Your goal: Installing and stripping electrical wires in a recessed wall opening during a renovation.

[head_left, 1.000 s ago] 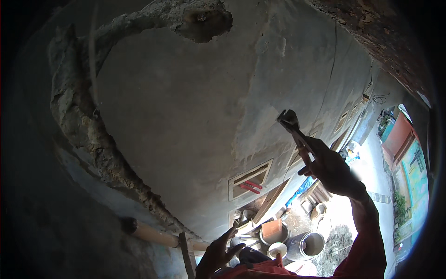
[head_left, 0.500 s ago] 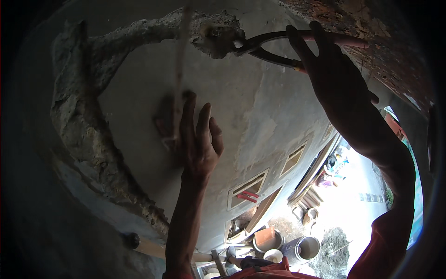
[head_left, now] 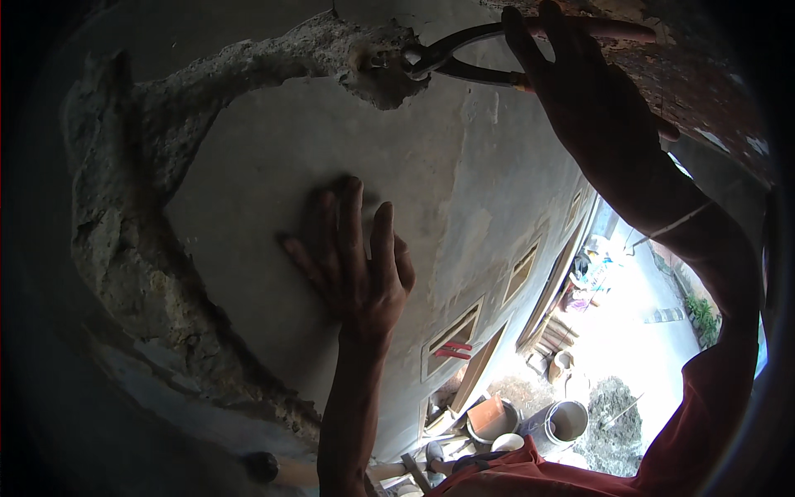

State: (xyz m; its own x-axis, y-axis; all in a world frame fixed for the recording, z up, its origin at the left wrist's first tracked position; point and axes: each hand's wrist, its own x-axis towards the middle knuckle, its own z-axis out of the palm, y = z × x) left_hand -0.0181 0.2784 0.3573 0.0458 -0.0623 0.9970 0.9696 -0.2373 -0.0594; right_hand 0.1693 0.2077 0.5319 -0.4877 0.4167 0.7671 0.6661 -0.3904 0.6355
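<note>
Head | left fingers [head_left: 354,236] spread against grey wall [head_left: 265,157] | right fingers [head_left: 525,45] gripping pincers [head_left: 428,60]

Both bare arms raised; spread-fingered bare left hand [head_left: 368,286] mid-view, shadowed bare right hand [head_left: 592,103] higher, in a grip.
Left forearm [head_left: 352,406] comes near-vertical from the lower edge, wrist about straight, back of hand to camera, fingers fanned upward, thumb on the right side. Right arm in a loose red fabric sleeve [head_left: 696,414] bends at elbow, forearm [head_left: 700,228] angling up-left, back of hand showing, two fingers parted, thumb unclear.
</note>
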